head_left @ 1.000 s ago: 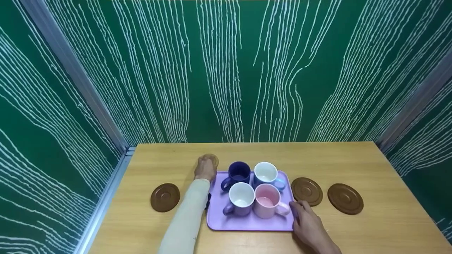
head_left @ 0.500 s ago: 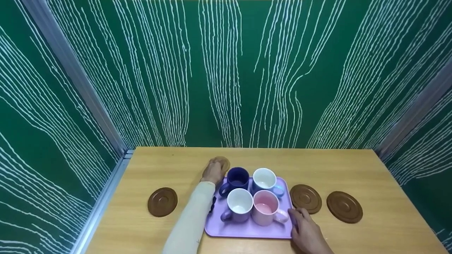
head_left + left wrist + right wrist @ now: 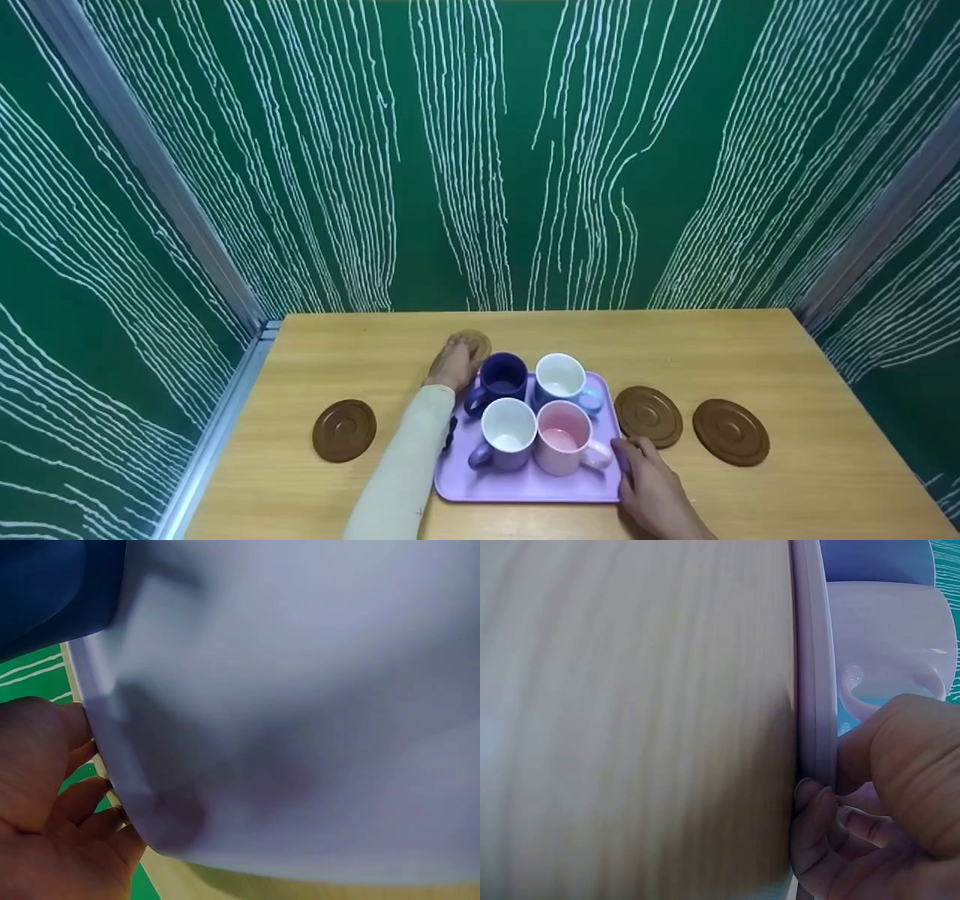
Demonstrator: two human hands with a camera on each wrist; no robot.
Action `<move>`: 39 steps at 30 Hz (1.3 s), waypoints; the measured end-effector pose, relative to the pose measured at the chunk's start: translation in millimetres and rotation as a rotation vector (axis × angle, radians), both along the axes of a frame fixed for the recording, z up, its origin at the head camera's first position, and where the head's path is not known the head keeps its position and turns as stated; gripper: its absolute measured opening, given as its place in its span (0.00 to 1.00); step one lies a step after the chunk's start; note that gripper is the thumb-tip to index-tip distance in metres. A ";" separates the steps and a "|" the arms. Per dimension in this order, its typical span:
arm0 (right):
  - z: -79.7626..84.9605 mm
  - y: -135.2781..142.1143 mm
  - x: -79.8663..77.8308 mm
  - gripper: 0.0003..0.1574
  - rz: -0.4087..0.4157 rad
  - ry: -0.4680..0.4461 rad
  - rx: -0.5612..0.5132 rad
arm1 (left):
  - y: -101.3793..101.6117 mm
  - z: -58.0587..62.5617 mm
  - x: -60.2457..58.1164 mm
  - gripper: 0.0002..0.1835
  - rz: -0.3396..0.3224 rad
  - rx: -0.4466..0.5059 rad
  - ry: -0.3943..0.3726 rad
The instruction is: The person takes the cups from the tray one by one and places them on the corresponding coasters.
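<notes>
A lilac tray (image 3: 495, 486) lies on the table with a navy mug (image 3: 503, 375), a blue mug (image 3: 561, 375), a purple mug (image 3: 508, 435) and a pink mug (image 3: 564, 439) upright on it. My left hand (image 3: 453, 364) is at the tray's far left corner; its fingertips (image 3: 112, 821) meet the rim in the left wrist view, partly hidden behind it. By those fingers lies a tan disc (image 3: 477, 345), half covered by the hand. My right hand (image 3: 654, 486) pinches the right rim between thumb and curled fingers (image 3: 810, 829).
One brown coaster (image 3: 344, 430) lies left of the tray. Two more lie to the right: the nearer coaster (image 3: 649, 417) is close to the rim, the farther coaster (image 3: 731, 432) beyond it. Green walls (image 3: 450, 187) with white lines enclose the table (image 3: 360, 345).
The left hand has shifted right onto the tray's corner, and the tan disc beside it also appears farther right. The right hand stays at the rim. The head view has shifted slightly.
</notes>
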State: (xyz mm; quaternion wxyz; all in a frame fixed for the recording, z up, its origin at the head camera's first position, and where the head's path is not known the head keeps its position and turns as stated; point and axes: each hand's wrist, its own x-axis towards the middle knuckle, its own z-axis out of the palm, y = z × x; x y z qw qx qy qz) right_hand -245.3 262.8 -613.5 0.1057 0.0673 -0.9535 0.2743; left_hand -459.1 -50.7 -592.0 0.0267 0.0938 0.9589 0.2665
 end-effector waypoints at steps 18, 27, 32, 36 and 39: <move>-1.3 -0.1 -1.0 0.30 -0.005 -0.010 -0.011 | -15.2 14.2 7.6 0.23 -0.025 0.072 0.102; -4.2 0.0 -1.8 0.28 0.002 -0.012 -0.007 | -20.7 30.1 16.9 0.25 0.022 0.059 0.119; -4.1 0.6 -3.6 0.28 0.005 0.004 -0.001 | -30.7 46.7 26.5 0.26 0.051 0.064 0.169; -4.0 2.0 -2.7 0.29 0.007 0.016 0.000 | -41.9 55.8 37.8 0.26 0.090 0.089 0.181; -3.6 2.5 -1.9 0.30 0.014 0.001 -0.002 | -52.0 59.8 47.6 0.26 0.129 0.097 0.219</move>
